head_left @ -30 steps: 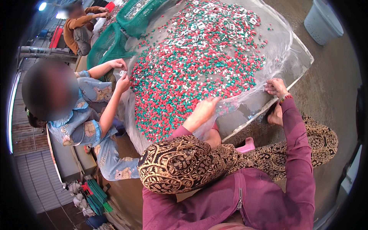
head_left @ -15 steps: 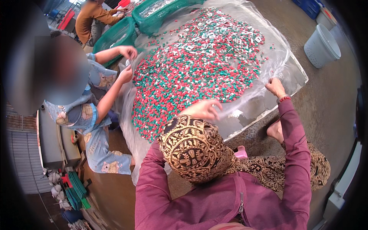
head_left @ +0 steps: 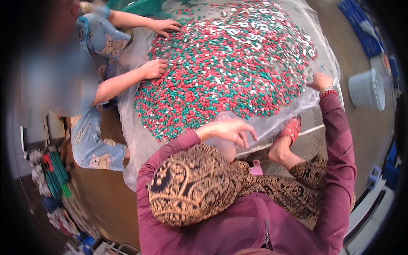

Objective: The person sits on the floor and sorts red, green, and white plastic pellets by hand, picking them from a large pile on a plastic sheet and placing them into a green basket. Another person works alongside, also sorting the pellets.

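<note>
A broad heap of small red and green pieces (head_left: 221, 72), mixed with white ones, lies spread on a clear plastic sheet (head_left: 314, 25). At the heap's near edge, my left hand (head_left: 231, 131) hovers with fingers bent but apart and nothing visible in them. My right hand (head_left: 321, 80), with a red bead bracelet at the wrist, is closed at the sheet's right side, fingers curled near the outermost pieces. What it holds is hidden. Larger white frame-shaped pieces (head_left: 254, 37) lie toward the far right of the heap.
On the left, a co-worker's two hands (head_left: 155, 69) touch the heap. A pale blue bucket (head_left: 365, 89) and a blue crate (head_left: 360, 27) stand right on the floor. Green baskets (head_left: 140, 7) sit at the far left. My sandalled foot (head_left: 290, 131) is beside the platform.
My view has shifted. My left hand has turned, its fingers now pointing right and down. My right hand remains closed at the sheet's side. The co-worker's hands have parted and come down onto the heap.
</note>
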`<state>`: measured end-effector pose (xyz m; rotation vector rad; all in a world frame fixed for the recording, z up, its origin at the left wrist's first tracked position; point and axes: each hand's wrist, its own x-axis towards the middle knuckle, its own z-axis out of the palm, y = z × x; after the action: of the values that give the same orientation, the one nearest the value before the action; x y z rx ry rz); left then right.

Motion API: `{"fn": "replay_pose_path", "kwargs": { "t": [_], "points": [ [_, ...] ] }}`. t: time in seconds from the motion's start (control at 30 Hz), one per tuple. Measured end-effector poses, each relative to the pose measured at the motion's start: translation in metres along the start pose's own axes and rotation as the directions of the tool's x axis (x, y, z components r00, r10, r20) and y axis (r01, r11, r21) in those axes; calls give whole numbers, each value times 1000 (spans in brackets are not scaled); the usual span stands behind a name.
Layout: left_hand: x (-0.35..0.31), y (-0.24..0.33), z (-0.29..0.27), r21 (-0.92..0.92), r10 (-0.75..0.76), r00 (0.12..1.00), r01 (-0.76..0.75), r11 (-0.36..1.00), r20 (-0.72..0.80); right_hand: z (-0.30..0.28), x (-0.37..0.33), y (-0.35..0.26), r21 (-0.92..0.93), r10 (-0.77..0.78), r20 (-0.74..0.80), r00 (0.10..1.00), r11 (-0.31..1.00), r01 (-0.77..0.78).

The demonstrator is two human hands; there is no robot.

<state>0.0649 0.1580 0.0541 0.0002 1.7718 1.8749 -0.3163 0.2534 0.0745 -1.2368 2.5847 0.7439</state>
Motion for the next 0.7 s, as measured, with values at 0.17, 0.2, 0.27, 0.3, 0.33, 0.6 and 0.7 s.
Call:
{"fn": "replay_pose_path", "kwargs": {
  "t": [0.17, 0.2, 0.27, 0.3, 0.33, 0.6, 0.7],
  "points": [
    [-6, -39, 29, -20, 158, 986, -159, 987, -46, -108, 78, -75, -96, -557, -246, 793, 828, 552],
    [-16, -40, 35, -11, 197, 976, -199, 980, -89, -134, 82, -99, -104, -672, -263, 693, 733, 672],
    [-16, -42, 28, 9, 120, 990, -120, 993, -79, -145, 91, -122, -147, -778, -330, 535, 602, 785],
    [-15, -39, 14, 66, 97, 984, -88, 994, -153, -146, 93, -129, -118, -821, -299, 487, 538, 835],
    [-16, -37, -5, 122, 69, 969, -41, 992, -236, -147, 94, -138, -88, -862, -279, 424, 462, 882],
    [-72, 67, -193, 602, 147, 696, 472, 644, -703, -56, 90, -98, 243, -862, 400, 312, 427, 871],
    [-59, 97, -222, 670, 52, 805, 455, 586, -591, 56, 26, 3, 548, -487, 786, -380, 834, 66]
  ]
}}
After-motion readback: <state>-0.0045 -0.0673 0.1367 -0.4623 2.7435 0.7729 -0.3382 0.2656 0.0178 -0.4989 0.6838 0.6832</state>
